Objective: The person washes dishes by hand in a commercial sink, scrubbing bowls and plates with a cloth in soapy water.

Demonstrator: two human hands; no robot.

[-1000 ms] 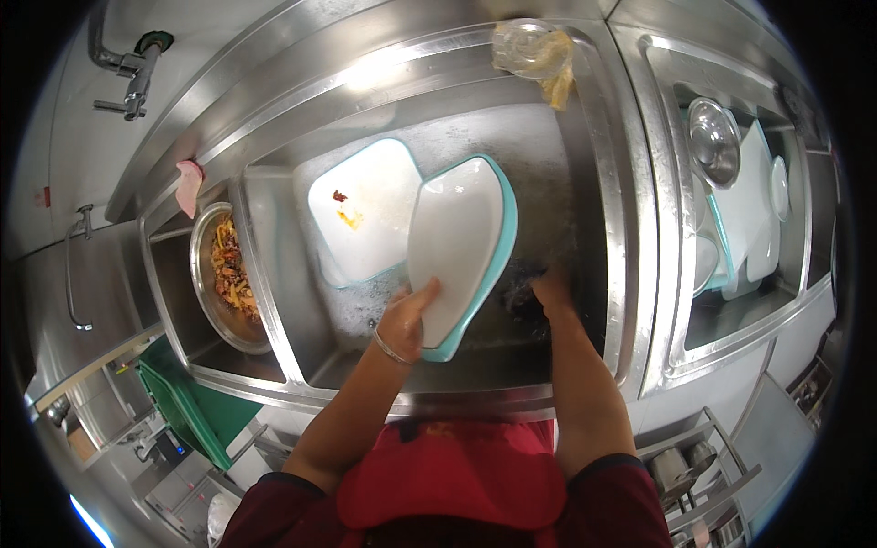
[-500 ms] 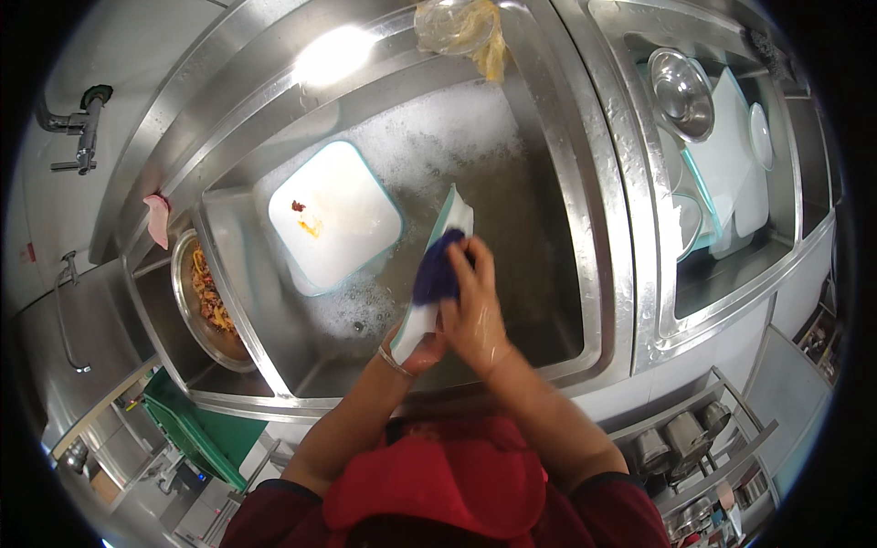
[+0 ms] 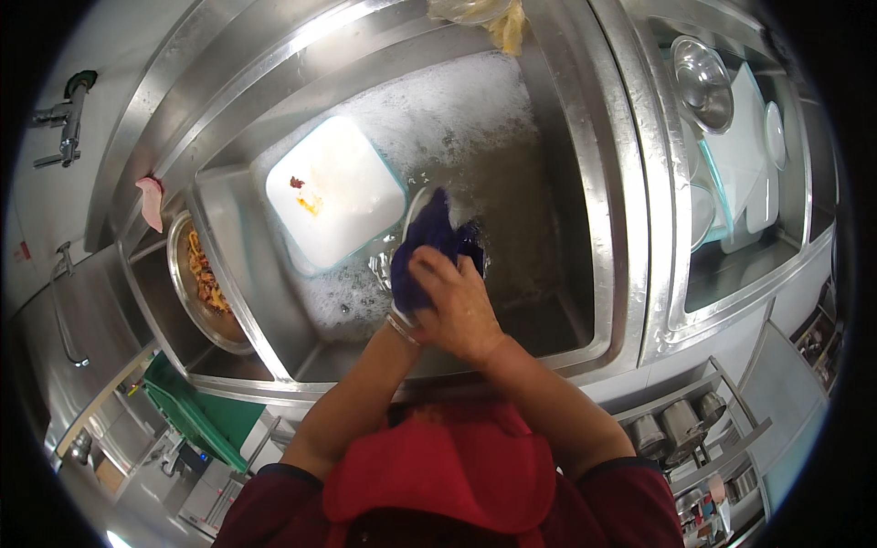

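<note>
My right hand [image 3: 459, 312] is closed on a dark purple cloth [image 3: 422, 251], pressing it against a white dish [image 3: 417, 203]. Only slivers of the dish's pale rim show around the cloth, low over the soapy water. My left hand [image 3: 413, 320], with a band at its wrist, grips the near end of the dish; its fingers are mostly hidden under the right hand and cloth. Left of my hands, a white square tray [image 3: 338, 192] with a teal edge rests in the suds, bearing red and orange food stains.
The metal sink [image 3: 598, 228] surrounds the water. At left sits a metal bowl of food scraps [image 3: 208, 283], near a pink cloth-like piece [image 3: 150, 203]. A clear bowl and yellowish scraps [image 3: 505, 27] lie on the far rim. The right basin holds a steel bowl [image 3: 703, 87] and glass panes or trays [image 3: 744, 151].
The dish and cloth have come down toward the water and turned, so the cloth covers most of the dish. My right hand has shifted left over my left hand.
</note>
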